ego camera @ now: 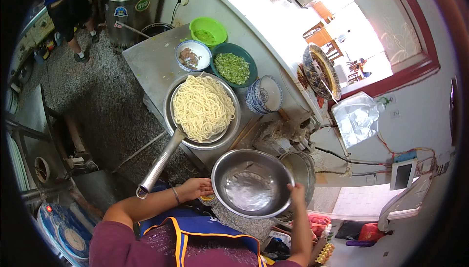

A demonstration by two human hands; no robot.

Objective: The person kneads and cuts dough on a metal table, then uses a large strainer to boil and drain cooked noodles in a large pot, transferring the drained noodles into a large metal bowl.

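Note:
Between my two hands is a wide stainless steel basin (253,186), held off the table in front of my apron. A shiny clear patch at its bottom may be a little water. My left hand (198,189) is at its left rim, the fingers partly hidden beneath. On the right rim, my right hand (297,193) grips with the thumb on top. Just beyond, cooked noodles (203,107) heap in a long-handled strainer, whose metal handle (161,164) points toward me. The strainer rests in another steel basin (234,128) on the metal table (150,58).
Around the noodles stand a green bowl of chopped scallions (232,68), a bowl with meat pieces (188,57), a lime-green basin (209,31) and stacked patterned bowls (264,94). A large pot (300,168) sits behind my basin. Another person (67,14) stands at the far left.

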